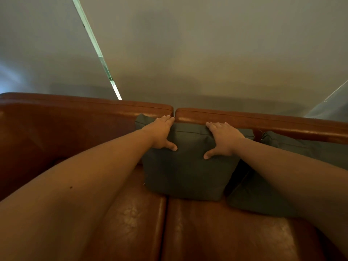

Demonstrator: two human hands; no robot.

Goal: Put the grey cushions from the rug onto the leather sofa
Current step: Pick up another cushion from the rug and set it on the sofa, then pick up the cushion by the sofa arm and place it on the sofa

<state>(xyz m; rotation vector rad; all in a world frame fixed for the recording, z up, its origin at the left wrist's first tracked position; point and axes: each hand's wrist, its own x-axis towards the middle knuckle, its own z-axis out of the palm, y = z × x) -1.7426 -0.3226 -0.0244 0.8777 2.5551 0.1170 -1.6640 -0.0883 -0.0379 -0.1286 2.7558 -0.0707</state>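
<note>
A grey cushion (185,172) stands upright on the brown leather sofa (131,219), leaning against the backrest where the two back sections meet. My left hand (162,133) grips its top left edge, fingers over the top and thumb on the front. My right hand (223,140) holds its top right edge the same way. A second grey cushion (263,191) leans against the backrest to the right, partly hidden behind my right forearm.
The sofa's backrest (84,104) runs across the view with a plain grey wall (207,53) close behind it. A pale vertical strip (98,51) cuts the wall on the left. The left seat of the sofa holds nothing but my arm above it.
</note>
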